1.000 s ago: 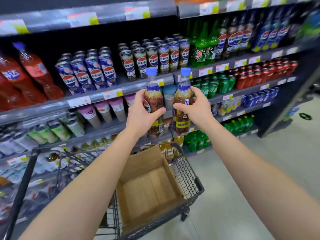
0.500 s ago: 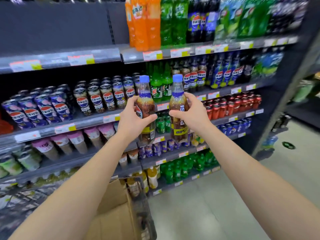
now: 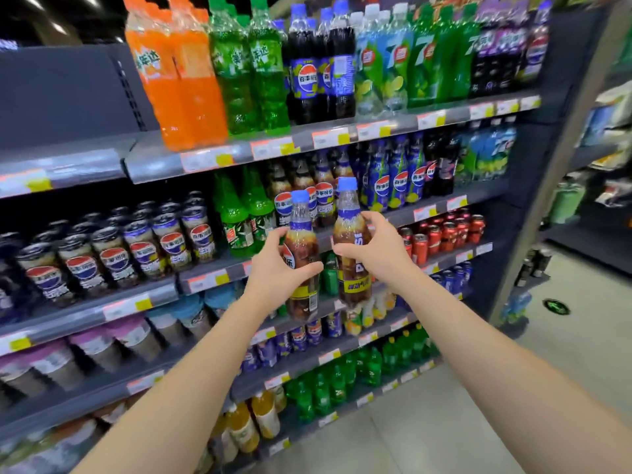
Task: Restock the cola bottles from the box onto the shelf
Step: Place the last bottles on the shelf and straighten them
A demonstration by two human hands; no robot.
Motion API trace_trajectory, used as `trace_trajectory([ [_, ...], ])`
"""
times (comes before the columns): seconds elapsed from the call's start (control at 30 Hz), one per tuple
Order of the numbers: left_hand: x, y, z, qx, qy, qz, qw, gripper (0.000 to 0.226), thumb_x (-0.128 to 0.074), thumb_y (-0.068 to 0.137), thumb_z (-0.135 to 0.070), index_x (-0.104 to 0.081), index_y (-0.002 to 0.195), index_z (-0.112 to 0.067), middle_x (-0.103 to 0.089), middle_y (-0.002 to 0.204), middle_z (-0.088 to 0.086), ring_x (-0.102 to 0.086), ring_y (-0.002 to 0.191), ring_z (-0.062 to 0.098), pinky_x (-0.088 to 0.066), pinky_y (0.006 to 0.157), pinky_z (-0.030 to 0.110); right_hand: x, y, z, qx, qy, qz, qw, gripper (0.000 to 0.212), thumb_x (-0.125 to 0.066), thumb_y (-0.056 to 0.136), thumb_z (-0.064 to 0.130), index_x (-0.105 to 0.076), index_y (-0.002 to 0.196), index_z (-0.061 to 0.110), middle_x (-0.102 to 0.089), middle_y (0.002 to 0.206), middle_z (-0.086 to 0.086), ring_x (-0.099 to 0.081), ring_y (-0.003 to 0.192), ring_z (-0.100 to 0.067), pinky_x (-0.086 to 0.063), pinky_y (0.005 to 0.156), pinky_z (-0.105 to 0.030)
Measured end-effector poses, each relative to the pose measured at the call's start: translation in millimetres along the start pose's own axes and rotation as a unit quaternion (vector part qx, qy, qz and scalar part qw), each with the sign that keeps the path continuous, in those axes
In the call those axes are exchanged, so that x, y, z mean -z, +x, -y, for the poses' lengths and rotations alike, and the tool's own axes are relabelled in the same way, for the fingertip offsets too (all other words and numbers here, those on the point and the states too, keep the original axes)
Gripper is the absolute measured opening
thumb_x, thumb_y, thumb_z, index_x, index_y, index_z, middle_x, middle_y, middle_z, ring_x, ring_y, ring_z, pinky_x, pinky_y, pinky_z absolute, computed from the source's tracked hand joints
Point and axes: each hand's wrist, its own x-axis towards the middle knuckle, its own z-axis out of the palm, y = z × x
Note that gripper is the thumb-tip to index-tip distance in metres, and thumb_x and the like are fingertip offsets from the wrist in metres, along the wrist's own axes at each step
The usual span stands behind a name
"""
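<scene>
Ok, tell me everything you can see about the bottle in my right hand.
The right-hand cola bottle is clear plastic with a light blue cap, brown cola below an empty neck, and a blue wrap label ending in a yellow band. It is held upright with a slight tilt, in mid-air before the shelf of matching bottles. Only the right hand touches it, fingers curled round its middle.

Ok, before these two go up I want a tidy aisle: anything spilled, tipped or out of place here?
Nothing stands out. The left bottle in the left hand and the right bottle in the right hand are capped and near upright; the shelf rows stand orderly, no spill shows. Blurred edges cannot be judged.
</scene>
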Motion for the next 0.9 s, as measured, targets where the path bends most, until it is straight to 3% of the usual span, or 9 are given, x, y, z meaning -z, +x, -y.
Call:
trace_trajectory([
  [0.1,-30.5,45.2,0.7,-0.004,-0.005,-0.002,1.0,0.098,-0.091,0.07,-0.051,-0.038,0.15,-0.033,-0.058,0.142,-0.002,-0.054,0.127,0.017,-0.048,0.104,0.037,11.1,43.0,-17.7,-0.007,-0.01,-0.012,1.0,0.077,-0.085,0.079,0.031,-0.044,0.143,0.021,-0.05,0.112,0.015,-0.051,0.105,-0.011,-0.043,0.083,-0.025],
  [0.23,-61.6,93.3,-1.5,-0.01,-0.01,0.007,1.0,0.099,-0.09,0.072,-0.051,-0.035,0.152,-0.032,-0.054,0.147,-0.003,-0.052,0.133,0.018,-0.043,0.102,0.029,20.7,100.2,-35.4,-0.01,-0.032,-0.025,0.999,0.087,-0.086,0.077,0.037,-0.04,0.149,0.024,-0.049,0.146,0.002,-0.048,0.132,-0.022,-0.047,0.102,-0.039],
  [0.3,-72.0,110.1,-4.2,-0.008,-0.015,0.008,1.0,0.102,-0.09,0.07,-0.054,-0.035,0.153,-0.03,-0.052,0.148,-0.004,-0.051,0.133,0.017,-0.041,0.1,0.027,25.0,125.6,-41.6,-0.018,-0.023,-0.026,0.999,0.087,-0.085,0.079,0.034,-0.038,0.151,0.024,-0.044,0.152,0.001,-0.046,0.132,-0.021,-0.045,0.096,-0.034],
  [0.4,-84.0,131.5,-5.3,-0.004,-0.004,0.008,1.0,0.107,-0.088,0.066,-0.061,-0.033,0.154,-0.031,-0.048,0.154,-0.003,-0.045,0.141,0.021,-0.042,0.111,0.038,28.7,158.6,-51.5,-0.029,-0.009,-0.026,0.999,0.091,-0.086,0.079,0.032,-0.036,0.153,0.024,-0.043,0.153,0.001,-0.044,0.136,-0.022,-0.046,0.101,-0.036],
  [0.5,-94.8,152.2,-3.1,0.01,0.003,0.003,1.0,0.101,-0.09,0.073,-0.05,-0.033,0.154,-0.031,-0.049,0.154,-0.003,-0.047,0.14,0.02,-0.041,0.109,0.034,30.1,188.8,-62.9,-0.032,-0.004,-0.025,0.999,0.092,-0.086,0.078,0.034,-0.035,0.154,0.024,-0.043,0.155,0.0,-0.042,0.14,-0.024,-0.045,0.108,-0.043],
  [0.63,-107.7,170.9,-0.5,0.031,0.015,-0.02,0.999,0.103,-0.09,0.071,-0.053,-0.033,0.154,-0.032,-0.048,0.155,-0.002,-0.046,0.141,0.021,-0.043,0.113,0.041,30.1,223.9,-72.3,-0.012,-0.019,-0.014,1.0,0.088,-0.083,0.082,0.034,-0.034,0.154,0.025,-0.045,0.153,-0.001,-0.046,0.136,-0.023,-0.044,0.097,-0.033],
  [0.73,-117.3,180.0,0.2,0.049,0.021,-0.042,0.998,0.105,-0.091,0.067,-0.056,-0.035,0.153,-0.033,-0.054,0.151,-0.004,-0.053,0.136,0.018,-0.045,0.113,0.045,31.2,249.3,-76.1,0.006,-0.006,-0.017,1.0,0.086,-0.084,0.081,0.035,-0.036,0.152,0.024,-0.051,0.146,-0.001,-0.05,0.132,-0.024,-0.044,0.098,-0.035],
  [0.9,-132.7,191.8,-5.4,0.07,0.028,-0.079,0.994,0.1,-0.092,0.069,-0.048,-0.038,0.152,-0.031,-0.059,0.142,-0.009,-0.055,0.131,0.011,-0.045,0.108,0.032,32.1,278.2,-83.2,0.033,-0.01,-0.033,0.999,0.086,-0.084,0.081,0.033,-0.038,0.152,0.018,-0.049,0.148,-0.007,-0.045,0.135,-0.026,-0.04,0.104,-0.037],
])
